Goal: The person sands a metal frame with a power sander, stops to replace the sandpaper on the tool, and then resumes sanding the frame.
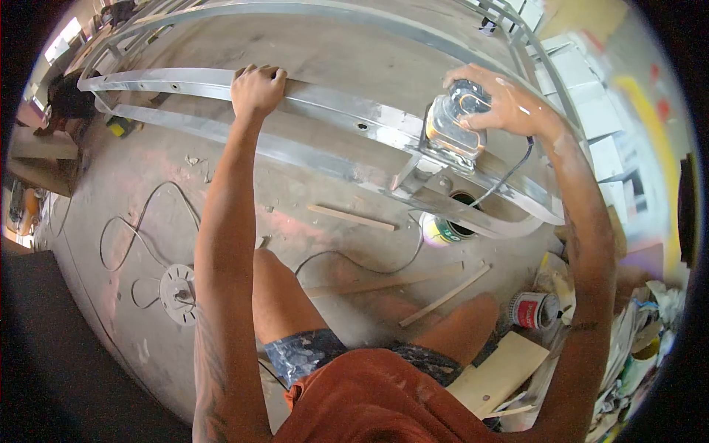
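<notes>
A long metal frame (325,101) crosses the upper part of the head view, with a grey, shiny top rail. My left hand (258,90) is closed over this rail, left of centre. At the right, my right hand (496,100) grips a dark power sander (452,131) from above, fingers wrapped over its top. The sander's base rests on the rail near the joint with a short cross-piece (416,174). A dark cord (509,174) hangs down beside the rail below my right wrist.
Below the rail stands an open can (441,229); a red-labelled can (533,311) is farther right. Wooden strips (353,218), a cable reel (178,294) and loops of cable lie on the floor. Another person (68,100) is at the far left. Debris is piled at lower right.
</notes>
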`<action>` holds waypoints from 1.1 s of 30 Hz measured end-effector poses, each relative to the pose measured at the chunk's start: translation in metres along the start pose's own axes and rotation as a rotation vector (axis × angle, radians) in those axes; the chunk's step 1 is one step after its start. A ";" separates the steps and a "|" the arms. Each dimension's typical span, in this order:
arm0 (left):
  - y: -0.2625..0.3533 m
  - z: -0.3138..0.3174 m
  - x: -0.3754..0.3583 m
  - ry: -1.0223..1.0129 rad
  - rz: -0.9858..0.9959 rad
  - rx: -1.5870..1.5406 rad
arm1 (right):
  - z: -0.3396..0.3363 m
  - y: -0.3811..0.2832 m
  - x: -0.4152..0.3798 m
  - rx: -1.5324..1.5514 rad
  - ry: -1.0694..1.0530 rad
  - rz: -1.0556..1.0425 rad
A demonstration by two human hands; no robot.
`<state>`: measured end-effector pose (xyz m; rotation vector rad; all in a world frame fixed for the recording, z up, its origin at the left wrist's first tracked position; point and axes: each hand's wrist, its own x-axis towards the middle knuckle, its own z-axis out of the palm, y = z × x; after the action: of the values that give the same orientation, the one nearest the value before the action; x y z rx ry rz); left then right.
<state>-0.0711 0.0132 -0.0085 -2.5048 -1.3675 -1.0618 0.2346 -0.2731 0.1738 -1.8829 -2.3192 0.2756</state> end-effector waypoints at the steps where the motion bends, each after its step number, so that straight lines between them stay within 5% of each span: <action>1: -0.003 0.002 0.000 -0.005 0.029 0.028 | 0.002 -0.001 0.001 0.010 0.040 0.061; 12: 0.003 -0.005 -0.003 0.029 0.017 -0.017 | 0.034 -0.006 0.083 -0.141 0.252 0.019; 15: -0.001 -0.008 0.001 -0.136 0.127 0.117 | 0.040 -0.011 0.096 -0.175 0.276 0.008; 20: -0.005 0.003 0.000 0.014 0.092 -0.005 | 0.037 -0.004 0.080 -0.172 0.294 -0.007; 33: 0.000 -0.003 0.001 -0.078 0.033 0.052 | 0.038 -0.014 0.069 -0.191 0.290 0.086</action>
<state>-0.0720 0.0130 -0.0057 -2.5465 -1.3505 -0.9204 0.1984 -0.2102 0.1397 -1.9578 -2.1383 -0.2054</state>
